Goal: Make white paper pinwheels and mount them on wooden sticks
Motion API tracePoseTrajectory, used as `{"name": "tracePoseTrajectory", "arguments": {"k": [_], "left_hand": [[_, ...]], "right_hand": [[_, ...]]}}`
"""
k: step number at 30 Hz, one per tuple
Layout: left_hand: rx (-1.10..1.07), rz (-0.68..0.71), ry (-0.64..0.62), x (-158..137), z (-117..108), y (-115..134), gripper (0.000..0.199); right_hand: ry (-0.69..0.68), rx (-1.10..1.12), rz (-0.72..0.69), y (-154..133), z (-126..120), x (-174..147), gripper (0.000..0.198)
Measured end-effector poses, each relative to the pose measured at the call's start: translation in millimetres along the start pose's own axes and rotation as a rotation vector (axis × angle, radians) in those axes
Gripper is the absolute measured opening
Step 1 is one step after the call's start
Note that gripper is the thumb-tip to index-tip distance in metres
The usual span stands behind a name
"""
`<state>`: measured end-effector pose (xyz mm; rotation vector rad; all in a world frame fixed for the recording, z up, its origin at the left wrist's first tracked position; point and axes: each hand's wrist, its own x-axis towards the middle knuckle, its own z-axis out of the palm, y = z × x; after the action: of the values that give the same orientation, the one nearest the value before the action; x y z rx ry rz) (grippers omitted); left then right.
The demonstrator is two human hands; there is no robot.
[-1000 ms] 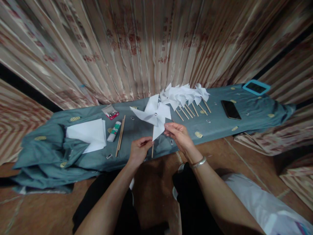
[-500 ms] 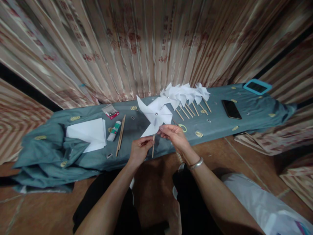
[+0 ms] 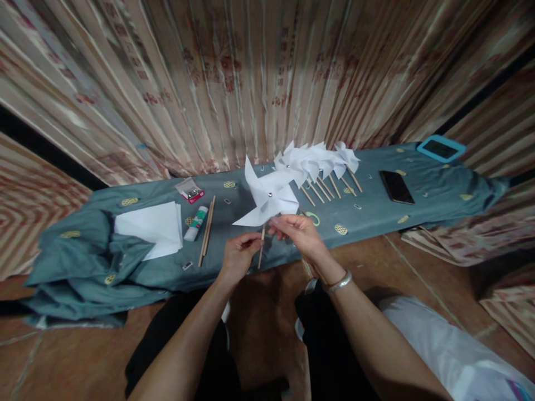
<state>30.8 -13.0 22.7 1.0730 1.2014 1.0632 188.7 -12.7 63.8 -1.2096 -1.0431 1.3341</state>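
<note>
A white paper pinwheel (image 3: 279,186) with a shiny pin at its centre is held up over the front of the cloth-covered bench. My left hand (image 3: 240,257) pinches its wooden stick (image 3: 261,253) below the paper. Closed at the fingertips, my right hand (image 3: 301,234) grips the lower edge of the pinwheel near the top of the stick; the exact contact is partly hidden by the fingers. Behind it, several finished-looking white pinwheels (image 3: 309,161) lie in an overlapping row, sticks towards me. Scissors with a green handle (image 3: 312,218) lie just beyond my right hand.
On the blue-green cloth (image 3: 234,214) at left are white paper sheets (image 3: 156,223), a glue stick (image 3: 195,224), loose wooden sticks (image 3: 207,231) and a small open box of pins (image 3: 190,190). To the right lie a dark phone (image 3: 396,186) and a blue-framed device (image 3: 441,148). A curtain (image 3: 251,83) hangs behind.
The pinwheel's blades have turned clockwise, and its head has shifted slightly right as the stick tilts. Both hands remain in nearly the same place.
</note>
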Motion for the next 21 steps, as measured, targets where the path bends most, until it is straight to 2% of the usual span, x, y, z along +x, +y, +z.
{"name": "tracePoseTrajectory", "arguments": {"k": [4, 7, 10, 12, 15, 21], "left_hand": [[-0.017, -0.028, 0.029, 0.8, -1.6, 0.5, 0.019], [-0.014, -0.043, 0.043, 1.0, -2.1, 0.7, 0.021], [-0.018, -0.051, 0.044, 1.3, -1.3, 1.1, 0.022], [-0.028, -0.051, 0.038, 1.4, 0.1, 1.4, 0.023], [-0.038, -0.05, 0.024, 1.1, 2.4, 1.6, 0.022], [-0.016, -0.042, 0.023, 0.5, 2.9, 0.6, 0.022]], "right_hand": [[0.066, 0.022, -0.073, -10.9, -20.7, -1.2, 0.032], [0.26, 0.087, -0.17, -12.6, -40.5, 3.9, 0.028], [0.412, 0.044, -0.23, -6.8, -52.9, 10.8, 0.028], [0.415, -0.006, -0.214, -0.8, -55.3, 14.7, 0.033], [0.349, -0.048, -0.153, 7.1, -53.4, 18.8, 0.04], [0.334, -0.022, -0.099, 10.4, -47.0, 20.8, 0.041]]}}
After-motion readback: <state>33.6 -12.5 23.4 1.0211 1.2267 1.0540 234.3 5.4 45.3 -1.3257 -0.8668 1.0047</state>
